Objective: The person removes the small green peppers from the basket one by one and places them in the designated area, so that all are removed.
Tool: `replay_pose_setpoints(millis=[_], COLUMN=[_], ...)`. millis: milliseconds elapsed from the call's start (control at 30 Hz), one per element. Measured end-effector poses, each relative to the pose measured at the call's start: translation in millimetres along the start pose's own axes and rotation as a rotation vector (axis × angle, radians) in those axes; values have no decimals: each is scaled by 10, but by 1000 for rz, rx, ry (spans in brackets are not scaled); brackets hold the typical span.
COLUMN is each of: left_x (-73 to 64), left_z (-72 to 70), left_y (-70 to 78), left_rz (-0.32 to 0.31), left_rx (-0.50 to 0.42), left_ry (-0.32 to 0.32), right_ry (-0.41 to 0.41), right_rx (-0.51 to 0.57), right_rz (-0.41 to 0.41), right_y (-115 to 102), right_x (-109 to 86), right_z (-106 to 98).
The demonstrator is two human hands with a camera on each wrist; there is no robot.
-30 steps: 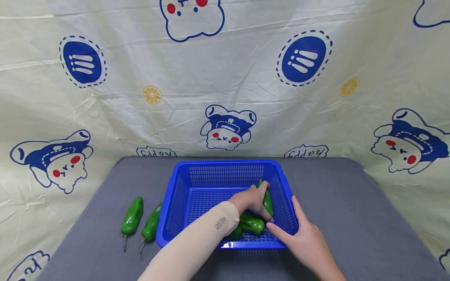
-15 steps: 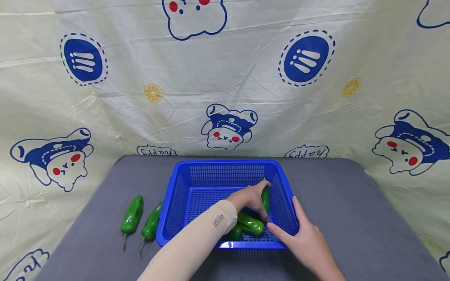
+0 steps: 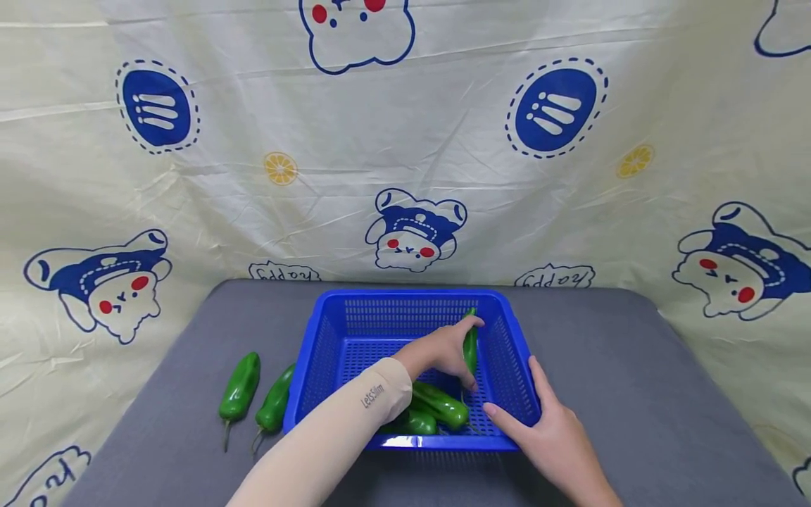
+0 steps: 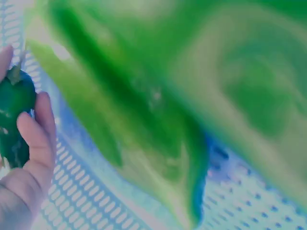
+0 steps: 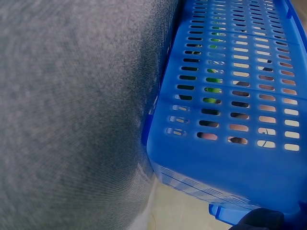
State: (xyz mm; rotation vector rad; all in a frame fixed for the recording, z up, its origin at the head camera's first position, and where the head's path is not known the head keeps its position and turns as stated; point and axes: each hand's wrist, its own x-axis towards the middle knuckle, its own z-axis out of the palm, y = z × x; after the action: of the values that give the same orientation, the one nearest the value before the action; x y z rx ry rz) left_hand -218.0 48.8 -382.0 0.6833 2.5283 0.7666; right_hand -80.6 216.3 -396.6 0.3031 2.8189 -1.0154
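Observation:
A blue plastic basket [image 3: 418,441] with slotted walls stands on the grey cloth. Inside it my left hand [image 3: 446,352], below a beige sleeve, grips a green pepper [image 3: 470,345] between thumb and fingers. The left wrist view shows this dark green pepper [image 4: 14,110] with fingers curled round it. More green peppers [image 3: 443,405] lie at the basket's near side, partly behind the forearm; one pepper [image 4: 124,105] looms large and blurred in that view. My right hand [image 3: 548,433] holds the basket's near right corner, thumb at the rim and fingers along the outer wall.
Two green peppers, one farther left [image 3: 241,386] and one beside the basket [image 3: 275,401], lie on the grey cloth-covered table [image 3: 589,338]. A printed curtain [image 3: 418,127] hangs behind the table. The right wrist view shows the basket's slotted outer wall [image 5: 225,110].
My left hand has moved left and slightly away with its pepper. The peppers at the basket's near side have shifted a little left. My right hand stays at the corner.

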Motion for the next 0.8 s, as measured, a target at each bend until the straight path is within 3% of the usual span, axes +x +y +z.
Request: replay_pose_setpoints(millis=[200, 433, 633, 800], left_x=[-89, -268, -510, -849], left_z=[-185, -345, -520, -725], left_y=[-97, -156, -188, -261], left_rz=[83, 94, 77, 77], left_rx=[-159, -366, -348, -340], left_ry=[22, -5, 24, 42], right_ry=[-6, -8, -4, 9], right_rx=[-4, 11, 11, 6], right_rz=[8, 25, 17, 5], right_y=[-10, -13, -1, -16], right_x=[-3, -8, -16, -21], right_z=[5, 10, 21, 23])
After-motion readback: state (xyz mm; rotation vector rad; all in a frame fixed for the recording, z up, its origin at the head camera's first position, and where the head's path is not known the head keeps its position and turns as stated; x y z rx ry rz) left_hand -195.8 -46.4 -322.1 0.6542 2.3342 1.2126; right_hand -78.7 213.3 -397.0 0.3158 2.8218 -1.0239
